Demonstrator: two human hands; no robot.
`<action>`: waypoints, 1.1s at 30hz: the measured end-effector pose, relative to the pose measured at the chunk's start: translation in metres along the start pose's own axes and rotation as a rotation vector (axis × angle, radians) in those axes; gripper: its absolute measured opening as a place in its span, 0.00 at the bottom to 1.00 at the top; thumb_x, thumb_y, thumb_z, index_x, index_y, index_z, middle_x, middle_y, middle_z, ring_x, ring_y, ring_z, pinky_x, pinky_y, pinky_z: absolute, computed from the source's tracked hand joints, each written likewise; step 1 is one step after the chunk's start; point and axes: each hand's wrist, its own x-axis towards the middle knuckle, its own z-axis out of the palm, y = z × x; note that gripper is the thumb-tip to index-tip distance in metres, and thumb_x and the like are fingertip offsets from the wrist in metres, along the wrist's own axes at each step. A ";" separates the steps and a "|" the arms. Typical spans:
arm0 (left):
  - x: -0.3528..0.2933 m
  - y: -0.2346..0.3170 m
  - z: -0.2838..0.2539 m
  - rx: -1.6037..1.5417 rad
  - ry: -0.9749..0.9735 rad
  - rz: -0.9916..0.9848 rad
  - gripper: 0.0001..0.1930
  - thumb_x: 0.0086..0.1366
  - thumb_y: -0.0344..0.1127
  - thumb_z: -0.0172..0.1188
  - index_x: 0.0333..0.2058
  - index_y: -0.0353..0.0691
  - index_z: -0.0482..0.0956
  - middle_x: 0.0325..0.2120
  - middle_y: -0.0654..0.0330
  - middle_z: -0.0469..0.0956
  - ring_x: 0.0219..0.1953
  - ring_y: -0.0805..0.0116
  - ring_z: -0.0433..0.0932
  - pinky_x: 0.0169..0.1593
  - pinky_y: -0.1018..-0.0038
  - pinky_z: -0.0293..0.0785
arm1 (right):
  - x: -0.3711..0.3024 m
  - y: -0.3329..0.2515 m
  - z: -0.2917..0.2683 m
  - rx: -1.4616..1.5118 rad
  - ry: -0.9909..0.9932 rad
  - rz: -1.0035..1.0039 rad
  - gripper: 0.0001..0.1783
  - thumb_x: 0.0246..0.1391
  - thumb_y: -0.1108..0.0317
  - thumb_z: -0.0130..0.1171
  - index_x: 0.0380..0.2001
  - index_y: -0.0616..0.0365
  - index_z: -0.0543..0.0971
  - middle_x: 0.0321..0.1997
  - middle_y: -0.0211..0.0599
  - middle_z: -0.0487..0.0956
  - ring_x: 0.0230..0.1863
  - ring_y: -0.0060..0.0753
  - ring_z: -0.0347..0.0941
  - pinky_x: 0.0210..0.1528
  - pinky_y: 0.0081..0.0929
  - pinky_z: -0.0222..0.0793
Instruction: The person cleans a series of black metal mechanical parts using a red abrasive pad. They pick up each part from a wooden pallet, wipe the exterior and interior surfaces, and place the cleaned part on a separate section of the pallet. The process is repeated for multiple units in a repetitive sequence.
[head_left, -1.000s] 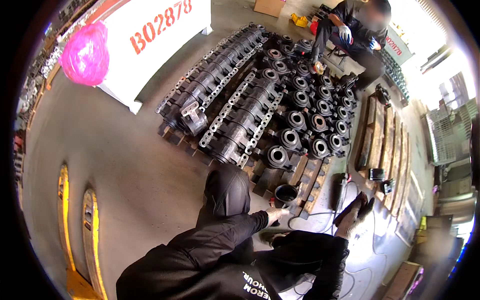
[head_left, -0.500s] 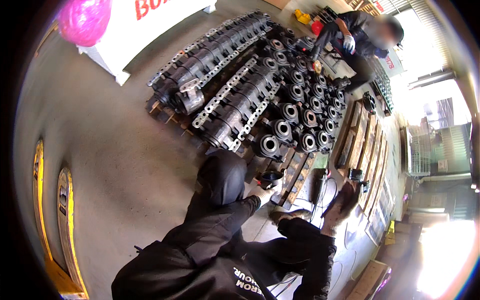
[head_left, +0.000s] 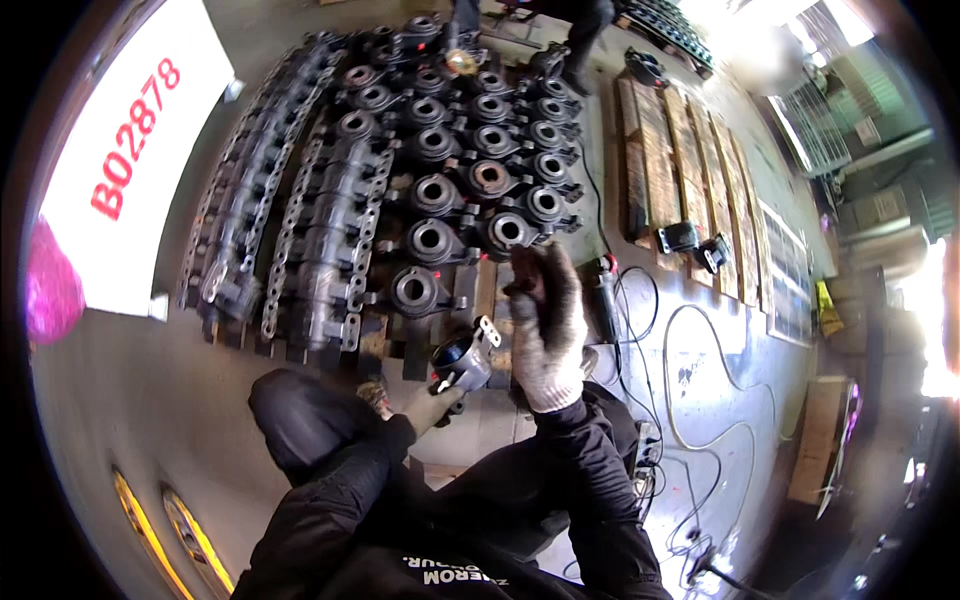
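Note:
My left hand (head_left: 432, 408), gloved, is closed round the lower side of a dark cylindrical metal part with a flat drilled lug (head_left: 468, 362), holding it over the near end of the loaded pallet. To its right my right hand (head_left: 550, 325), in a soiled white knit glove, is raised with its fingers stretched and thumb apart; nothing shows in it. Beyond both hands stand several black ring-shaped castings (head_left: 432, 240) with round bores, in rows. The nearest casting (head_left: 413, 289) is just beyond the held part.
Long dark cylindrical assemblies with drilled edge strips (head_left: 335, 230) lie left of the castings. A wooden pallet (head_left: 690, 150) at right bears two small black parts (head_left: 680, 238). A corded power tool (head_left: 606, 300) and cables lie nearby. Yellow forks (head_left: 195, 540) sit lower left. Another person's legs (head_left: 590, 40) show at the far side.
The view has swung toward the right. My right hand has come from beside the right pallet toward the castings and the left hand. My left hand still holds the part, its lug now visible.

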 end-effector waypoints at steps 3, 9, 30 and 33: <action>0.002 0.006 -0.002 0.090 0.006 -0.038 0.20 0.69 0.53 0.67 0.42 0.39 0.84 0.30 0.64 0.82 0.24 0.75 0.76 0.27 0.76 0.71 | 0.022 0.006 -0.015 0.035 0.004 0.052 0.35 0.67 0.84 0.52 0.75 0.65 0.57 0.73 0.48 0.69 0.73 0.39 0.68 0.73 0.33 0.63; 0.034 -0.007 -0.021 -0.005 0.137 0.106 0.15 0.68 0.45 0.70 0.44 0.39 0.86 0.35 0.65 0.84 0.32 0.75 0.81 0.35 0.75 0.77 | 0.039 -0.003 -0.041 0.020 0.138 0.017 0.32 0.67 0.82 0.56 0.73 0.63 0.64 0.65 0.42 0.78 0.65 0.31 0.74 0.69 0.29 0.67; 0.036 0.009 -0.035 0.562 0.975 0.510 0.48 0.60 0.68 0.63 0.63 0.26 0.74 0.59 0.33 0.77 0.62 0.44 0.78 0.63 0.61 0.74 | -0.035 -0.040 -0.095 -0.069 0.670 -0.013 0.33 0.70 0.70 0.59 0.74 0.63 0.61 0.61 0.40 0.80 0.61 0.30 0.75 0.68 0.26 0.65; 0.003 0.062 -0.024 0.409 0.776 0.736 0.35 0.64 0.53 0.66 0.60 0.28 0.75 0.54 0.41 0.80 0.58 0.50 0.79 0.60 0.61 0.74 | -0.036 -0.028 -0.098 -0.015 0.708 0.071 0.35 0.70 0.64 0.60 0.74 0.61 0.61 0.64 0.40 0.77 0.63 0.31 0.72 0.69 0.27 0.62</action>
